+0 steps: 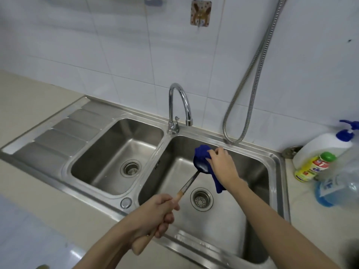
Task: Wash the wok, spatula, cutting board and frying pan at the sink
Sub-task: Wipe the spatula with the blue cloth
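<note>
Over the right basin of the steel double sink (275,171), my left hand (157,214) grips the wooden handle of a metal spatula (189,183). Its shiny blade points up and away toward the back of the basin. My right hand (221,165) holds a blue cloth (202,152) bunched against the blade; part of the cloth hangs down below my wrist. The wok, cutting board and frying pan are not in view.
A chrome tap (179,105) stands behind the divider, no water visibly running. The left basin (116,152) has a ribbed drainboard (58,136) beside it. A shower hose (250,74) loops down the tiled wall. Detergent bottles (314,166) and a clear jug (342,183) crowd the right counter.
</note>
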Demonstrator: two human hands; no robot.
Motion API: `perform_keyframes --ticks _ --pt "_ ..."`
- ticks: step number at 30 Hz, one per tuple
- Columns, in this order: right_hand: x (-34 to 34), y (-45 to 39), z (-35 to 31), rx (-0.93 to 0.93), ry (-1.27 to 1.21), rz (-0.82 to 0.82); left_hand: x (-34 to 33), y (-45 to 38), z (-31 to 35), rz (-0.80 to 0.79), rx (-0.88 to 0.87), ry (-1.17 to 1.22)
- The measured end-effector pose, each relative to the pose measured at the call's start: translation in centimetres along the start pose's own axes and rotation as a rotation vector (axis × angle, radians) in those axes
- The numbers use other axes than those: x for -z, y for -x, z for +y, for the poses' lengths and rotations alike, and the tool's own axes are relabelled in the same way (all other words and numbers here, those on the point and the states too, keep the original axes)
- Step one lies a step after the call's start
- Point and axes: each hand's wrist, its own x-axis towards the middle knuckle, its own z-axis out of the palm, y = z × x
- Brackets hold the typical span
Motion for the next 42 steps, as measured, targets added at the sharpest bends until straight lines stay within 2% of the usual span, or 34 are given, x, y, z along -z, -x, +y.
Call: perform_keyframes --ticks 2,4,6,10,15,19,20,24,28,31,33,35,39,42 --pt "-0.5 0.7 -1.3 0.047 -0.077 -0.022 0.1 -0.4 -0.4 0.024 0.008 0.031" --pt "-1.0 1.8 -2.7 0.182 -0.148 -0.07 -0.1 -0.8 -1.0 0.045 0.027 0.073" --pt "-0.8 1.7 -2.3 0.217 -0.112 -0.107 0.0 -0.6 -1.5 0.036 0.029 0.11" --pt "0.1 0.8 1.1 0.023 -0.032 -0.018 0.1 0.0 -1.4 0.016 -0.001 0.1" --pt "-1.0 2.4 -1.8 0.175 -0.096 -0.02 -0.9 -0.7 -0.6 -0.005 -0.002 0.018" --pt "0.4 1.8 1.0 -0.07 -0.123 0.068 -0.9 -0.2 -1.0 -0.03 -0.013 -0.007" --pt "0.5 1.8 0.9 -0.067 -0.16 0.07 -1.1 -0.4 -0.8 -0.02 -0.025 -0.012" --pt "0.4 3.9 -3.7 0.218 -0.316 0.031 -1.8 -1.7 0.2 0.024 -0.035 -0.057" --pt "0.4 6.4 -5.9 0.345 -0.484 -0.006 -1.3 -2.2 -0.4 0.029 0.004 -0.052" --pt "0.1 7.1 -6.1 0.373 -0.432 0.017 -1.1 -2.5 -0.6 0.036 0.012 -0.065" --pt "-0.3 5.9 -5.0 0.403 -0.279 0.058 -1.2 -2.3 -0.7 0.014 0.014 -0.093" --pt "-0.4 4.0 -3.0 0.32 -0.136 0.083 -1.3 -1.6 -0.7 -0.015 0.005 -0.116" --pt "0.5 1.8 1.3 0.164 -0.017 0.156 -1.5 -0.1 -0.6 -0.041 -0.007 -0.057" --pt "0.4 1.1 4.0 -0.039 -0.109 0.118 -1.4 0.2 -0.3 -0.047 0.011 0.031"
